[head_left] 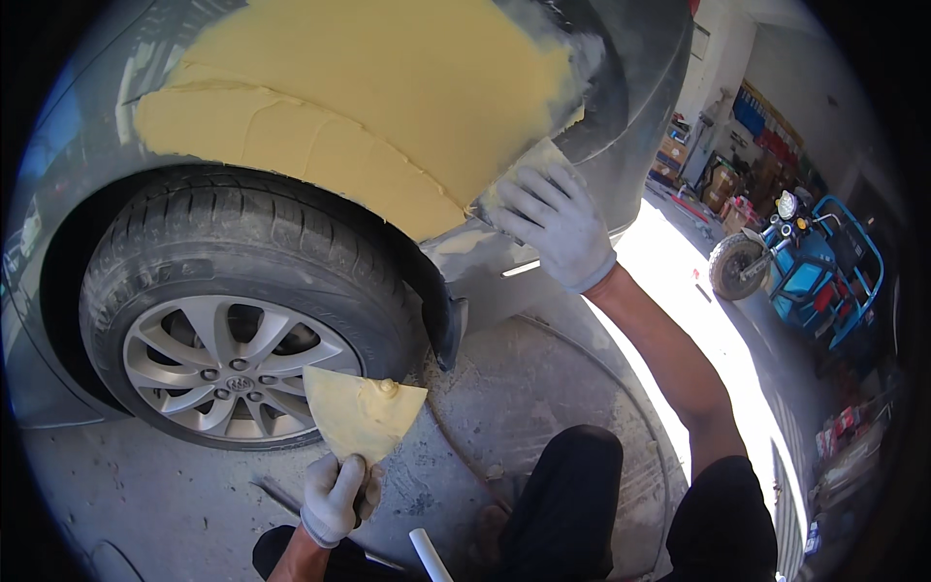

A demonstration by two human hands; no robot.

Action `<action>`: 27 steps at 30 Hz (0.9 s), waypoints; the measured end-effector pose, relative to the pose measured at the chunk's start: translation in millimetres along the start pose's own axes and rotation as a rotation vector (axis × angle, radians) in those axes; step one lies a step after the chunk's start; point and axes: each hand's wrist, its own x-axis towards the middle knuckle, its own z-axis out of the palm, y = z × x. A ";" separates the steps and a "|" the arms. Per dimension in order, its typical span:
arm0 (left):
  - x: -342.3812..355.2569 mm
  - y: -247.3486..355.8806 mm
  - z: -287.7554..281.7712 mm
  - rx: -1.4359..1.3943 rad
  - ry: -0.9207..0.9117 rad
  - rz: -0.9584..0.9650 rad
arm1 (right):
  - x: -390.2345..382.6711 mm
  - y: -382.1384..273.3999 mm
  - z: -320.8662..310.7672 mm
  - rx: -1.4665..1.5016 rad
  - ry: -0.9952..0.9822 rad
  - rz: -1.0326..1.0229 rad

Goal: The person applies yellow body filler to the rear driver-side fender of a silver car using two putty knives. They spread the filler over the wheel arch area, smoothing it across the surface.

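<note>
My gloved left hand (335,497) pinches a fan-shaped putty spreader (347,412) coated in yellow filler, with a small lump of it near the top right corner. It is held in front of the car's wheel (218,330). Up at the car body, my gloved right hand (561,231) grips another putty spreader (549,160), mostly covered by the fingers. That one rests at the right edge of the yellow body filler (369,78), which covers the grey panel above the wheel arch. A ridged, thicker band of filler follows the arch.
A hose (621,388) curves over the concrete floor (543,412). My bent knee (572,475) is close below, beside a white tube (429,553). At the right stand a blue tricycle (810,267) and stacked boxes (720,184). Bright sunlight crosses the floor.
</note>
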 end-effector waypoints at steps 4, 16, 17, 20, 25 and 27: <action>4.1 -5.6 3.2 0.014 0.013 0.043 | -7.1 2.2 -10.6 -0.010 -0.040 -0.002; 2.6 4.6 3.4 0.098 -0.073 0.043 | 19.4 -122.1 -84.7 1.143 -0.209 1.153; 2.1 7.0 4.4 0.105 -0.087 0.041 | 20.7 -130.6 -82.2 1.254 -0.172 1.147; 0.0 7.0 1.4 0.109 -0.114 0.040 | 20.2 -150.3 -67.9 1.535 -0.069 1.088; -5.4 8.8 -3.9 0.110 -0.086 0.069 | 36.7 -157.4 -69.4 1.587 -0.226 0.884; -7.6 8.9 -4.7 0.115 -0.088 0.114 | 39.6 -157.0 -66.6 1.531 -0.241 0.749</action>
